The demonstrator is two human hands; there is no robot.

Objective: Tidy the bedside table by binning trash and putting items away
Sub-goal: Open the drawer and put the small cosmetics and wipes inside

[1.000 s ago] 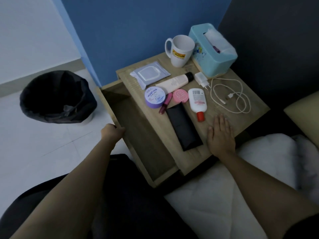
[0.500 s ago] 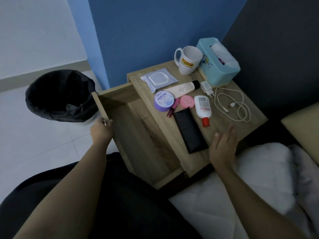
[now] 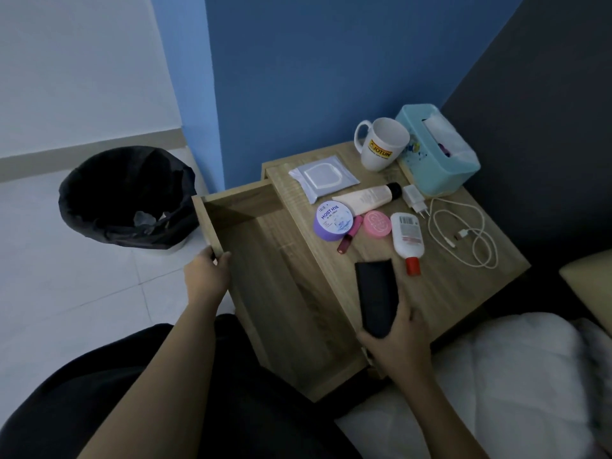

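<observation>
The wooden bedside table has its drawer pulled far out to the left, with nothing inside. My left hand grips the drawer's front edge. My right hand is closed around the near end of a long black case at the table's front edge. On the tabletop lie a purple cream jar, a dark red lip tube, a pink round compact, a white bottle with a red cap, a cream tube, a wipes packet and a white charger with cable.
A white mug and a teal tissue box stand at the table's back. A black-lined bin with some trash sits on the white floor to the left. A white duvet lies at lower right.
The drawer has slid further out under my left hand. My right hand left the tabletop and closed on the black case, which has shifted toward the table's front edge.
</observation>
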